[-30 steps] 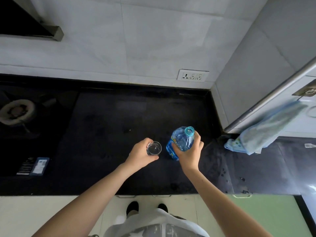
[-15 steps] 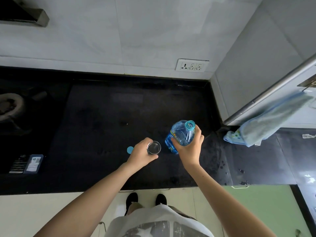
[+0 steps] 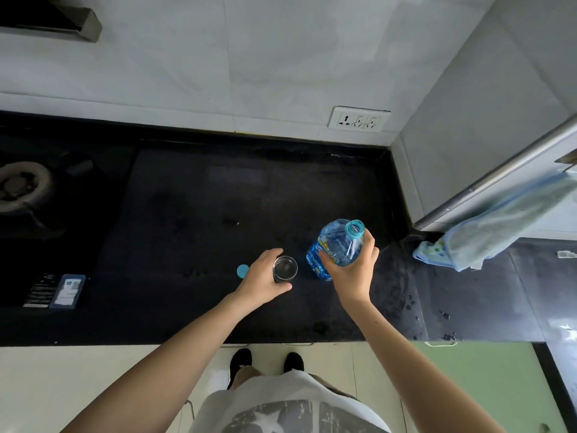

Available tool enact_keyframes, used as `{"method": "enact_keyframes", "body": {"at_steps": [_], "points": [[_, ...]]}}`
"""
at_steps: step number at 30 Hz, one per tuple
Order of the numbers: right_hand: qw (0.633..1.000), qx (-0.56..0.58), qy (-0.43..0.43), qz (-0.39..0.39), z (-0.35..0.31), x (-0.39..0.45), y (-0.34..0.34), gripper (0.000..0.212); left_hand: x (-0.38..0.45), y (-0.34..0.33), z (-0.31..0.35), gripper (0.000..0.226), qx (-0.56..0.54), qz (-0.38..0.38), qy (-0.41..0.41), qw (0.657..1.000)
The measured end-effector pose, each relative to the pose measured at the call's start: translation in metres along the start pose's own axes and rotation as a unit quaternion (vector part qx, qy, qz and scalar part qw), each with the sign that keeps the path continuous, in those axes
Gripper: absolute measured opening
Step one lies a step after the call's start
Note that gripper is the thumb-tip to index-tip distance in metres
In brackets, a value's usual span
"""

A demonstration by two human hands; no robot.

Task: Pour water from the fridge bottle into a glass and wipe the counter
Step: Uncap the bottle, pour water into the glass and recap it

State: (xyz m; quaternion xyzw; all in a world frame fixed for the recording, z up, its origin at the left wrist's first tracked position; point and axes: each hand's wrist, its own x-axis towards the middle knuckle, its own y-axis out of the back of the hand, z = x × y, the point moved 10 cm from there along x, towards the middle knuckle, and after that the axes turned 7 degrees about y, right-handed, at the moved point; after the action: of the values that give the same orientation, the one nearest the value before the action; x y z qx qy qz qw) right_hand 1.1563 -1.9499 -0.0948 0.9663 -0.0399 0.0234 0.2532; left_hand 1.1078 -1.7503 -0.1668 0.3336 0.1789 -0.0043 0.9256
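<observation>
Head view, and we're looking straight down on the dark desk (image 3: 193, 198), the biggest thing in play, running under the white tiled wall. One stove burner (image 3: 22, 185) sits off at the far left, and one pale blue cloth (image 3: 496, 226) hangs from the rail on the right, its lower end resting on the desk, ready for the wiping part. Droplets are scattered on the desk near the right front edge.

Now the change: half a second back the scene looked much the same, but against a full second ago the blue cap (image 3: 242, 270) has come into view on the desk just left of the left hand, so the bottle is open and the pour looks set to start. The bottle has barely shifted, only slightly tilted.

One bottle (image 3: 335, 245), blue, held above the desk by the right hand (image 3: 352, 273), fingers wrapped round its body, open mouth up and away from the glass. One glass (image 3: 285, 268), standing on the desk just left of the bottle, left hand (image 3: 260, 281) curled round its side to steady it. Whether there's water in it yet, I can't tell. One cap, smallest of the lot.
</observation>
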Motion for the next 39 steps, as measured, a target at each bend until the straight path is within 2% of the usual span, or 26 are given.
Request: {"method": "enact_keyframes", "body": {"at_steps": [3,6,10,16,20,24,28,32,36,39], "points": [[1.000,0.002,0.000,0.000,0.000,0.000,0.000,0.087,-0.001,0.014,0.000,0.080,-0.002,0.000,0.000,1.000],[1.000,0.007,0.002,0.006,0.000,0.000,0.000,0.088,-0.006,0.031,-0.001,0.065,0.002,0.011,-0.021,1.000],[1.000,0.006,0.005,0.007,-0.001,0.000,0.000,0.089,-0.007,0.059,-0.021,0.049,0.040,0.105,-0.019,0.993],[1.000,0.008,-0.002,0.006,0.000,0.000,0.000,0.089,-0.007,0.036,-0.050,0.046,0.163,0.040,0.005,0.986],[1.000,0.008,0.002,0.010,-0.001,0.000,0.000,0.089,-0.006,0.036,-0.050,0.036,0.169,0.054,0.007,0.984],[1.000,0.010,0.005,0.010,-0.002,0.000,0.001,0.089,-0.005,0.049,-0.042,0.027,0.119,0.083,0.004,0.989],[1.000,0.012,0.011,-0.002,-0.004,0.001,0.002,0.090,-0.001,0.075,0.000,0.027,0.071,0.130,-0.045,0.988],[0.999,0.020,0.039,-0.029,-0.007,0.005,0.002,0.089,-0.001,0.095,0.078,0.030,0.033,0.154,-0.133,0.979],[0.996,0.012,0.060,-0.072,-0.005,0.011,0.003,0.087,-0.012,0.089,0.162,0.028,0.016,0.121,-0.232,0.965],[0.992,-0.001,0.083,-0.100,-0.004,0.016,0.004,0.088,-0.015,0.075,0.199,0.030,0.034,0.092,-0.276,0.956]]}}
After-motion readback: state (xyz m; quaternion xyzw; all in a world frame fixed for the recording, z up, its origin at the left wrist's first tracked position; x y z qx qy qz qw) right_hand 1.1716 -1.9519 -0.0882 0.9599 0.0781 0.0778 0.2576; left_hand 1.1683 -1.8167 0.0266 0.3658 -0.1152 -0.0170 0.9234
